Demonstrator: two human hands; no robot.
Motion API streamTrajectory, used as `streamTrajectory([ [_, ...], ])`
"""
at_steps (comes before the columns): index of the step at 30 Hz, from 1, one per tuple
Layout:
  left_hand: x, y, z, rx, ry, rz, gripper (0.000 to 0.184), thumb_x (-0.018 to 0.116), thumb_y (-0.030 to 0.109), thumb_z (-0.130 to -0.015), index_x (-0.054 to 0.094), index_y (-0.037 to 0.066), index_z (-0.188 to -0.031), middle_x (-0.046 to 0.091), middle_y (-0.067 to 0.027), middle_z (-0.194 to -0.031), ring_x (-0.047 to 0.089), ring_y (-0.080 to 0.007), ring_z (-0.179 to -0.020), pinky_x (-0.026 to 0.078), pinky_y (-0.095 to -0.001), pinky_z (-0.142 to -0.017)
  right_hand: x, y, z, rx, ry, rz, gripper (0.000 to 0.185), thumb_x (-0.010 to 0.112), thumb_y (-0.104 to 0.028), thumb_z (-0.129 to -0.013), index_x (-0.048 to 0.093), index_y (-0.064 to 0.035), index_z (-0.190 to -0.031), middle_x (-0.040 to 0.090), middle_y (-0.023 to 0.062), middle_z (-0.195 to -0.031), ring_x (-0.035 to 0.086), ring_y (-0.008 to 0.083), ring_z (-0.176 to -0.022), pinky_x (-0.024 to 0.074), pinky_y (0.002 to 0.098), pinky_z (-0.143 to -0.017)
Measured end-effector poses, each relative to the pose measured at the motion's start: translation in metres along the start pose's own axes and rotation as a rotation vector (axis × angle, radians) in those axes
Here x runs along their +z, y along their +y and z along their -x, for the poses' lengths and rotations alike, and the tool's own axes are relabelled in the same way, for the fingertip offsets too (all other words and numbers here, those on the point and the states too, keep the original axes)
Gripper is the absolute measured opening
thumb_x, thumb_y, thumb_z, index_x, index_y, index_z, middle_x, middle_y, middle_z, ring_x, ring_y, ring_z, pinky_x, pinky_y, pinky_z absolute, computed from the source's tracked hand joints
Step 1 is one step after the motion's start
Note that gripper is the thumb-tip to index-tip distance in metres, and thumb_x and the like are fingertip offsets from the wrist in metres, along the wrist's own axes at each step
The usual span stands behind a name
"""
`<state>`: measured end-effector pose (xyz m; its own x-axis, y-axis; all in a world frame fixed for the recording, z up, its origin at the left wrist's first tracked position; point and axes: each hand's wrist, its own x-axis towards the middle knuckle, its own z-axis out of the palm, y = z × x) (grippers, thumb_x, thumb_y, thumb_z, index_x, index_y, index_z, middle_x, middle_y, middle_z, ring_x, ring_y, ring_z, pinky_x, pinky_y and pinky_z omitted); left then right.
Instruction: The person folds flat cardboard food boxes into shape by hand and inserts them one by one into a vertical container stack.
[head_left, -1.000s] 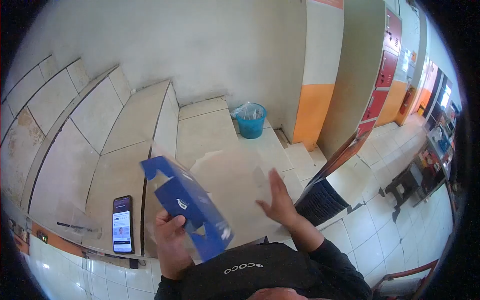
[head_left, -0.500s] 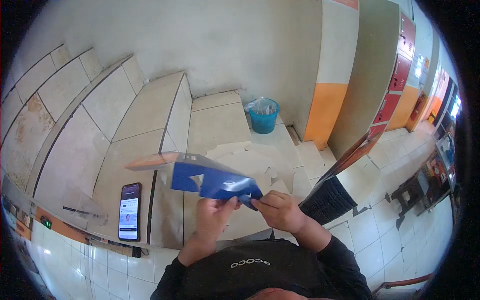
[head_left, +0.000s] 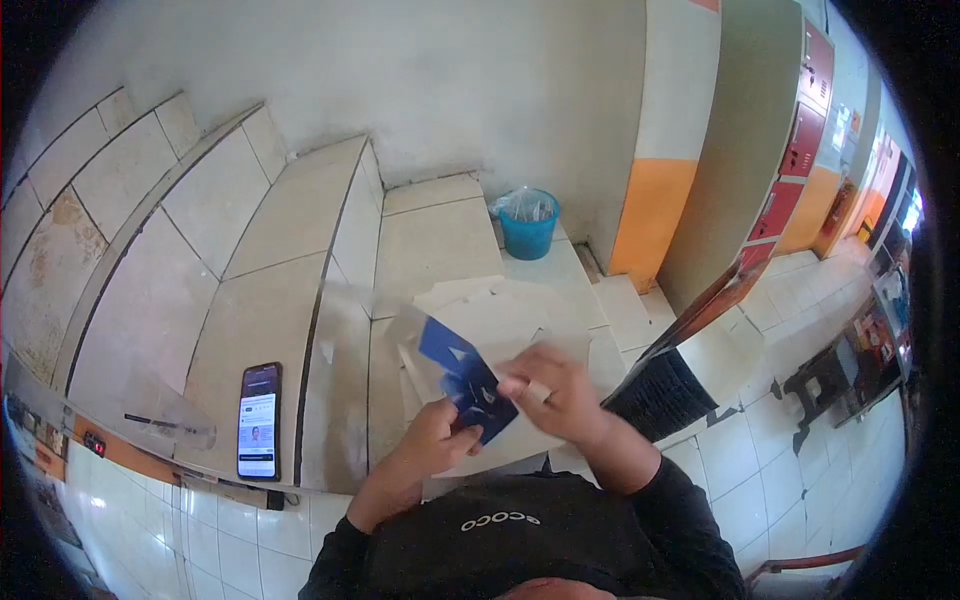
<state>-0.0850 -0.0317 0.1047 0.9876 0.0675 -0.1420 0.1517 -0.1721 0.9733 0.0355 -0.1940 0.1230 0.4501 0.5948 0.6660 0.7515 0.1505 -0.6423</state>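
Note:
A folded piece of glossy blue cardboard (head_left: pixel 447 343) with cut-out gaps and a pale reverse side is tilted up in front of my chest. My left hand (head_left: pixel 440 440) grips its lower end, fingers wrapped round and thumb pressed on it. Close against the right edge is my right hand (head_left: pixel 560 395), its fingers blurred by motion, so I cannot tell whether it pinches the cardboard. Beneath both hands lies a large cream-white sheet (head_left: pixel 470 305) with cut, irregular edges, spread on the tiled ledge.
A lit phone (head_left: pixel 259 420) lies on the tiled step at left, beside a clear plastic piece (head_left: pixel 170 428). A blue bucket (head_left: pixel 529 225) with plastic in it stands by the wall. To the right are a black ribbed object (head_left: pixel 662 400) and red-doored lockers (head_left: pixel 803 140).
The blue cardboard has swung from reaching far left to a steeper, more compact pose nearer my hands. My right hand has lifted from its pinch at the corner; my left grips lower.

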Motion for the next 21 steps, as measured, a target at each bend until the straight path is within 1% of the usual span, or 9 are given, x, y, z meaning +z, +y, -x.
streamTrajectory([
  [3,-0.004,-0.001,0.007,-0.088,-0.182,-0.077,0.016,0.052,0.006,-0.086,0.056,0.000,-0.100,0.059,-0.0037,-0.076,0.059,-0.0115,-0.061,0.048,-0.0253,-0.055,-0.010,-0.009,-0.019,0.042,-0.026,0.114,0.027,0.066,-0.014,-0.079,0.062,-0.0053,-0.104,0.054,0.0122,-0.076,0.056,0.0266,-0.067,0.0470,0.0339,-0.061],
  [6,-0.004,-0.008,0.005,0.071,-0.283,-0.200,0.015,0.052,0.009,-0.087,0.057,0.000,-0.098,0.060,-0.0030,-0.075,0.058,-0.0104,-0.058,0.048,-0.0253,-0.054,-0.008,-0.003,-0.028,-0.006,-0.141,0.234,0.024,0.064,-0.016,-0.079,0.062,-0.0080,-0.102,0.053,0.0121,-0.078,0.057,0.0295,-0.072,0.0472,0.0373,-0.063],
  [9,-0.009,-0.006,0.003,-0.070,-0.371,-0.154,0.013,0.054,0.007,-0.087,0.057,0.000,-0.097,0.061,-0.0016,-0.080,0.057,-0.0091,-0.064,0.048,-0.0243,-0.059,-0.008,0.000,-0.027,-0.041,-0.240,0.251,0.019,0.065,-0.014,-0.075,0.062,-0.0082,-0.094,0.053,0.0110,-0.077,0.057,0.0292,-0.071,0.0470,0.0375,-0.063],
  [12,-0.009,-0.036,-0.005,0.152,-0.297,0.082,0.012,0.056,0.005,-0.086,0.059,0.000,-0.097,0.062,-0.0014,-0.085,0.058,-0.0091,-0.075,0.047,-0.0256,-0.068,-0.008,0.004,-0.025,-0.219,-0.336,0.243,0.013,0.066,-0.010,-0.068,0.063,-0.0080,-0.081,0.053,0.0088,-0.074,0.057,0.0271,-0.068,0.0469,0.0356,-0.062],
  [15,-0.003,-0.031,-0.001,0.057,-0.204,0.181,0.015,0.058,0.004,-0.084,0.061,0.001,-0.099,0.063,-0.0022,-0.083,0.056,-0.0077,-0.076,0.044,-0.0221,-0.067,-0.004,0.013,-0.021,-0.394,-0.489,0.229,0.010,0.063,-0.012,-0.065,0.062,-0.0073,-0.074,0.053,0.0082,-0.075,0.057,0.0261,-0.070,0.0477,0.0358,-0.063],
  [17,-0.005,-0.050,-0.008,0.102,-0.168,0.179,0.018,0.060,0.002,-0.082,0.061,0.000,-0.100,0.064,-0.0027,-0.085,0.057,-0.0079,-0.079,0.044,-0.0227,-0.069,-0.006,0.015,-0.020,-0.444,-0.617,0.156,0.011,0.061,-0.016,-0.066,0.062,-0.0076,-0.072,0.054,0.0085,-0.078,0.058,0.0262,-0.075,0.0488,0.0365,-0.065],
  [18,-0.006,-0.053,-0.011,0.126,-0.151,0.177,0.019,0.061,0.001,-0.082,0.062,0.000,-0.100,0.064,-0.0030,-0.086,0.057,-0.0080,-0.080,0.044,-0.0230,-0.070,-0.004,0.016,-0.017,-0.472,-0.614,0.113,0.010,0.061,-0.014,-0.066,0.062,-0.0068,-0.073,0.054,0.0082,-0.076,0.057,0.0258,-0.071,0.0481,0.0352,-0.064],
  [20,-0.012,-0.051,-0.009,0.113,-0.178,0.208,0.024,0.066,0.010,-0.079,0.062,-0.002,-0.099,0.065,-0.0052,-0.089,0.058,-0.0112,-0.083,0.045,-0.0264,-0.072,-0.001,0.017,-0.011,-0.530,-0.605,0.029,0.009,0.063,-0.009,-0.066,0.060,-0.0050,-0.073,0.054,0.0074,-0.073,0.055,0.0251,-0.065,0.0468,0.0327,-0.061],
  [21,-0.016,-0.046,-0.006,0.106,-0.191,0.223,0.028,0.069,0.014,-0.077,0.062,-0.002,-0.099,0.065,-0.0063,-0.091,0.059,-0.0129,-0.084,0.046,-0.0282,-0.073,-0.005,0.016,-0.012,-0.481,-0.544,0.007,0.008,0.063,-0.010,-0.068,0.061,-0.0052,-0.074,0.055,0.0074,-0.073,0.056,0.0237,-0.065,0.0473,0.0325,-0.062],
])
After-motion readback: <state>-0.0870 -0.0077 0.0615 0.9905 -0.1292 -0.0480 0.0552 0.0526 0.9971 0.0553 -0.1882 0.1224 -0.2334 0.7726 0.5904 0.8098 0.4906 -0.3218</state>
